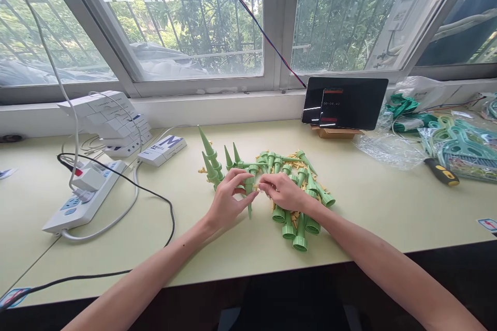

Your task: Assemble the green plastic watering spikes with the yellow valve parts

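My left hand (pixel 229 196) is closed around a green plastic watering spike (pixel 249 207), its pointed end downward. At the spike's side, my right hand (pixel 285 191) pinches a small yellow valve piece (pixel 256 186); whether it is seated in the spike I cannot tell. Beneath and around my right hand lies a pile of green spikes (pixel 300 240) with threaded caps, mixed with loose yellow valve pieces (pixel 295 217). Beyond my left hand, several spikes stand point up (pixel 209 152), some with yellow pieces at their sides.
A white power strip (pixel 87 194) with cables lies at left, near stacked white boxes (pixel 111 121) and a single box (pixel 163 150). A dark tablet (pixel 361 103) leans at the back. A screwdriver (pixel 441 171) and plastic-wrapped green items (pixel 458 139) are at right.
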Tool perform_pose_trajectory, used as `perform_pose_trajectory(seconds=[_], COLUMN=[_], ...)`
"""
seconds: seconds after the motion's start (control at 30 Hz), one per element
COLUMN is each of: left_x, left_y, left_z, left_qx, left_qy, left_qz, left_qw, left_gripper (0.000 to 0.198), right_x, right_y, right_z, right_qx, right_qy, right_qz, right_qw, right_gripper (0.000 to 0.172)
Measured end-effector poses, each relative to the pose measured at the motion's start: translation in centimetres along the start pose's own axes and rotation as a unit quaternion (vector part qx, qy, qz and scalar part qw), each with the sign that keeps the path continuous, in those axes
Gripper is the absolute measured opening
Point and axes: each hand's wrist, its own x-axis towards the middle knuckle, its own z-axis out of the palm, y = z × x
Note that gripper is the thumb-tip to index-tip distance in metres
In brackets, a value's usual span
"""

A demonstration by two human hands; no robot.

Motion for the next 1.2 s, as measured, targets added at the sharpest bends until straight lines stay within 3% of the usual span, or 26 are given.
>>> perform_pose_trajectory(seconds=[0.33,0.57,1.2], left_x=[0.07,0.08,0.00], left_y=[-0.04,-0.09,0.16], left_z=[-0.12,-0.09,-0.05], left_qx=[-0.001,0.009,0.007], left_qy=[0.000,0.010,0.004], left_qz=[0.003,0.001,0.004], left_qw=[1.000,1.000,1.000], left_gripper=[0.029,0.028,0.027], right_x=[0.02,-0.05,-0.01], right_y=[-0.34,-0.34,0.08], right_z=[-0.12,0.05,0.03], right_qx=[0.001,0.030,0.001], right_qy=[0.004,0.021,0.014], right_qz=[0.004,0.016,0.006], right_qw=[1.000,0.999,1.000], right_gripper=[0.031,0.012,0.019])
